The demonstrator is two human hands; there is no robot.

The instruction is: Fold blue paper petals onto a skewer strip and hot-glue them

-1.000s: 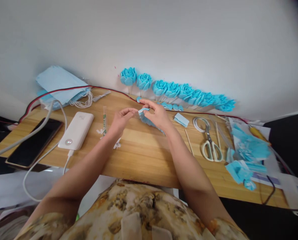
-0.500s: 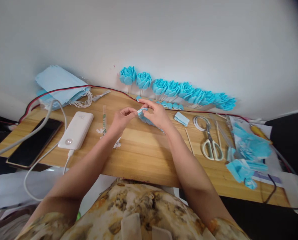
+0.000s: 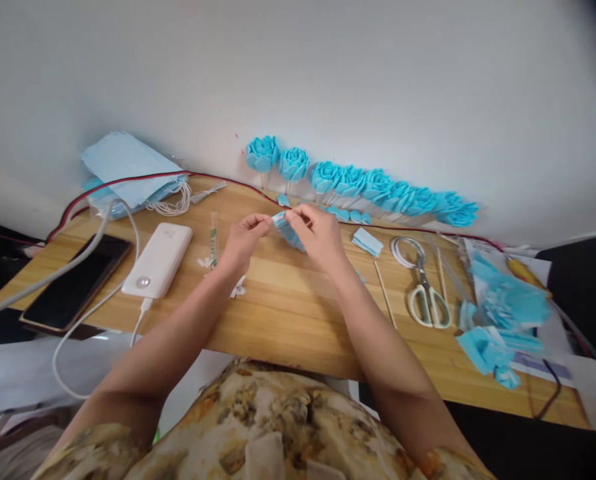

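Between my hands is a small light-blue fabric piece [image 3: 291,233] with a pale upper edge, held just above the wooden table. My left hand [image 3: 248,240] is closed, thumb and forefinger pinching at the left end of that edge. From the other side my right hand [image 3: 318,233] pinches the piece near its top, its fingers curled. Part of the fabric is hidden behind the right hand. Just behind the hands lie a blue petal-shaped piece [image 3: 283,200] and a row of similar petals [image 3: 349,215].
Along the wall stand several blue fabric roses [image 3: 351,180]. To the right lie a folded blue stack [image 3: 367,241], a stick [image 3: 385,293], scissors [image 3: 428,303] and blue scraps [image 3: 508,300]. To the left are face masks [image 3: 128,167], a power bank [image 3: 158,260] and a phone [image 3: 75,283].
My right hand's forefinger, stretched out before, has curled in and now pinches the fabric's upper edge. The piece hangs more spread out below the fingers. The view has shifted slightly.
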